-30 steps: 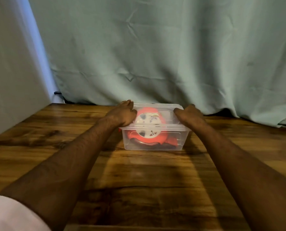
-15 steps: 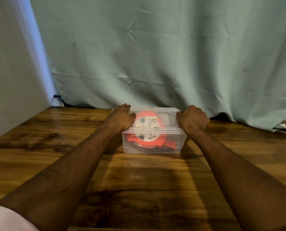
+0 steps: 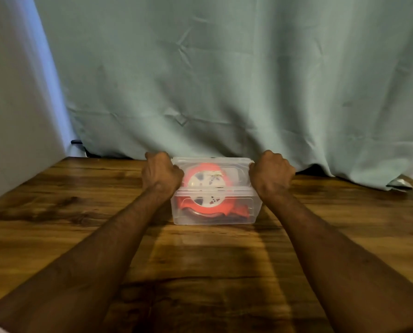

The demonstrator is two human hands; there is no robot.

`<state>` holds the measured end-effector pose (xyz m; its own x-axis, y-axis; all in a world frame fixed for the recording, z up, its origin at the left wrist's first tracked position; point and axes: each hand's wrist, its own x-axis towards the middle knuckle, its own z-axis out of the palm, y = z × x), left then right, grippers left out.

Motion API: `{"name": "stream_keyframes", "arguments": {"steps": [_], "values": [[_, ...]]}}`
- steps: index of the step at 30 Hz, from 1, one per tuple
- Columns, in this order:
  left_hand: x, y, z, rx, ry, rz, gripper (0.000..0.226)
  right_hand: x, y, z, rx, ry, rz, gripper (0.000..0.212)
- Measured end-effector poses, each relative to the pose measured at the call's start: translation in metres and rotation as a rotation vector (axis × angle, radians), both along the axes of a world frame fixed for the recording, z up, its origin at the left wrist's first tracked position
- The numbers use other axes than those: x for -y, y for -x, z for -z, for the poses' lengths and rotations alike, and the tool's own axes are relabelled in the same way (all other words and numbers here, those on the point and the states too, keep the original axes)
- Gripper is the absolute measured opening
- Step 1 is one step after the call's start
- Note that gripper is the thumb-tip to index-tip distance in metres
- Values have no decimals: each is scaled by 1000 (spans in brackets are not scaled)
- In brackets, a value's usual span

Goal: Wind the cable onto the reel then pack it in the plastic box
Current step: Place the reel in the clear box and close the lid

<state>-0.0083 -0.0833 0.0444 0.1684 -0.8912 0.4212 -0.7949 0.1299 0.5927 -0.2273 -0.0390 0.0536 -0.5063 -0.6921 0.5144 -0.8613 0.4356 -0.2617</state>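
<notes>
A clear plastic box (image 3: 184, 217) with its clear lid (image 3: 234, 161) on top stands at the far middle of the wooden table (image 3: 200, 272). Inside it sits a red cable reel (image 3: 206, 188) with a white hub, dark cable showing low in the box. My left hand (image 3: 161, 173) is curled over the box's left end at the lid rim. My right hand (image 3: 271, 174) is curled over the right end in the same way. The fingertips of both hands are hidden behind the knuckles.
A pale green curtain (image 3: 224, 80) hangs right behind the box, down to the table's far edge. A light wall panel (image 3: 15, 116) borders the table on the left. A crumpled silver bit (image 3: 401, 183) lies at the curtain's foot on the far right.
Both hands have slid from resting on the lid's near corners to gripping the box's two ends, with fingers curled tighter. The box stays in place.
</notes>
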Motion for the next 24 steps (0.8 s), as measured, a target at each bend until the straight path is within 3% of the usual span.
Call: {"name": "stream_keyframes", "arguments": {"steps": [4,7,14,17,24], "values": [[-6,7,-7,234,61,2,26,0,-2,-1,-25,-12,-4,22],[-9,10,-10,308,104,11,28,0,-3,-2,-66,-26,-12,20],[-3,5,-1,168,213,-11,17,2,-1,-3,-63,-6,-22,20],[0,6,3,100,221,-29,28,4,0,-2,-72,-22,-14,20],[-1,6,0,221,249,45,34,4,-5,-1,-120,-19,-3,19]]}}
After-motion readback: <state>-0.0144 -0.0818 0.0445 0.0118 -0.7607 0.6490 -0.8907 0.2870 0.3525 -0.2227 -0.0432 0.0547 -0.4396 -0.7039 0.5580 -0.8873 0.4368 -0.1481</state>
